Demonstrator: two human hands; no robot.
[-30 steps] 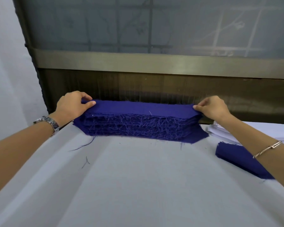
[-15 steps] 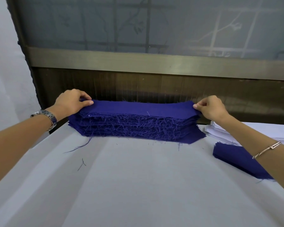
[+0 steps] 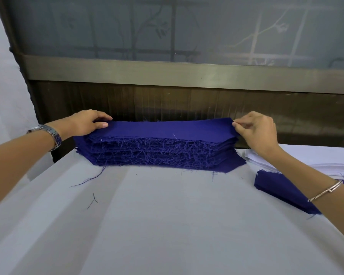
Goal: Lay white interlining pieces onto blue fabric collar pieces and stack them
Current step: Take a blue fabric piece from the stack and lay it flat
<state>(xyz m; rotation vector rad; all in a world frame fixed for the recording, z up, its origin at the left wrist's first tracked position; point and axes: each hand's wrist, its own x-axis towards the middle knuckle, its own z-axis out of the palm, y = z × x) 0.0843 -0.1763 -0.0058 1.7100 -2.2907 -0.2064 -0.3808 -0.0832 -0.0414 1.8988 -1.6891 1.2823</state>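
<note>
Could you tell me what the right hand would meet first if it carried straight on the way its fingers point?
The right hand points leftward and pinches the end of the top blue piece, so it would press into that piece first, atop the blue stack; depth is hard to judge.

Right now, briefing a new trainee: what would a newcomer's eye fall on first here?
The thick stack of frayed blue collar pieces at the far edge of the table. The left hand grips its top piece at the left end; the right hand pinches the right corner. Right of it lie white interlining pieces and a smaller blue pile.
</note>
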